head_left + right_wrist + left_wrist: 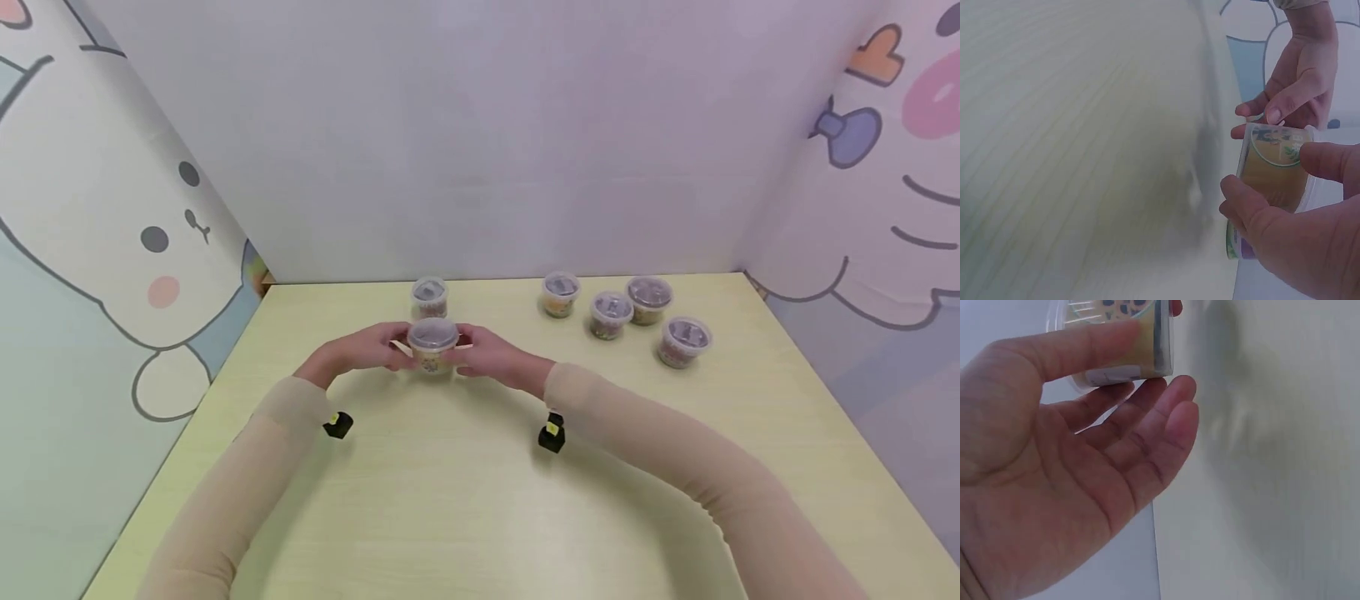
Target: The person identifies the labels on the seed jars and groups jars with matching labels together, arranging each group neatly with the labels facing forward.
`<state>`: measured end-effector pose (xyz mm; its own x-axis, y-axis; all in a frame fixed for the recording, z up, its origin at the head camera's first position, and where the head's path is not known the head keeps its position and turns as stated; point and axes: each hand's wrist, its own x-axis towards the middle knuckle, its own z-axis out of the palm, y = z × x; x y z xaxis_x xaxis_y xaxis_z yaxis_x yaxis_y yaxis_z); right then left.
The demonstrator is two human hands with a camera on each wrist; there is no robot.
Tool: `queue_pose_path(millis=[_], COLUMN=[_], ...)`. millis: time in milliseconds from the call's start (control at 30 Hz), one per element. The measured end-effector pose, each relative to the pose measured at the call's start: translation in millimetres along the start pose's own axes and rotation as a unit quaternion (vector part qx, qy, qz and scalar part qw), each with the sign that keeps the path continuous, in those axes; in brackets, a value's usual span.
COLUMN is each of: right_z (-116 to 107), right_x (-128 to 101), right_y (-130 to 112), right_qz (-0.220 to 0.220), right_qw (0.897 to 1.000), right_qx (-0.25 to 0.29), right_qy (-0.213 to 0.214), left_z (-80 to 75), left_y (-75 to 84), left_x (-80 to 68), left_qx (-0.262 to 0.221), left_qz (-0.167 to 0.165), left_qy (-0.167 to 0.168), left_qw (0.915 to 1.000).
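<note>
Together, the person's left hand (365, 346) and right hand (491, 357) grasp one small clear plastic tub with a grey lid and a yellow patterned label (432, 346), one hand on each side, fingers and thumbs curled round its wall. The left wrist view shows the thumb and fingertips pressing the tub's side (1119, 347); the right wrist view shows the right thumb and forefinger pinching it (1272, 172), with the left hand's fingers (1285, 106) on the far side. The tub is at the middle of the pale yellow-green table (450, 517); whether it rests on the surface or is lifted just off it cannot be told. Just behind the held tub stands a second lidded tub (430, 296). Well to the right of the held tub, four more lidded tubs (628, 315) cluster near the table's back edge. White cartoon-printed walls (112, 208) enclose the table.
</note>
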<state>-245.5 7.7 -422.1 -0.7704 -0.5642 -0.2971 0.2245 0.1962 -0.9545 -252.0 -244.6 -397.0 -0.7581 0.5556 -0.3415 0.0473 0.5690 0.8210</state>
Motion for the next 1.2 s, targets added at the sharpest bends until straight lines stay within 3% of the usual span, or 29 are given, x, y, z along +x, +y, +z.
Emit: queue_pose_path(millis=[200, 600, 933, 1200], right_z=[23.6, 42.2, 47.7, 48.9], right_x=[13.4, 22.9, 13.9, 15.6], right_y=[2.4, 1.9, 3.1, 4.1], right_qz=[-0.019, -0.014, -0.012, -0.011], right_qw=[0.999, 0.997, 0.998, 0.999], right_qx=[-0.042, -0.073, -0.06, -0.03], right_qy=[0.0, -0.002, -0.004, 0.01], left_z=[-4.7, -10.4, 0.9, 7.4], left_y=[-23.5, -45.3, -50.6, -47.1], left_x=[-12.3, -21.8, -29.8, -31.6], left_qx=[0.015, 0.024, -0.015, -0.004], left_qz=[-0.003, 0.008, 0.017, 0.024], left_qy=[0.025, 0.057, 0.066, 0.074], left_qw=[0.9996, 0.9981, 0.9976, 0.9969])
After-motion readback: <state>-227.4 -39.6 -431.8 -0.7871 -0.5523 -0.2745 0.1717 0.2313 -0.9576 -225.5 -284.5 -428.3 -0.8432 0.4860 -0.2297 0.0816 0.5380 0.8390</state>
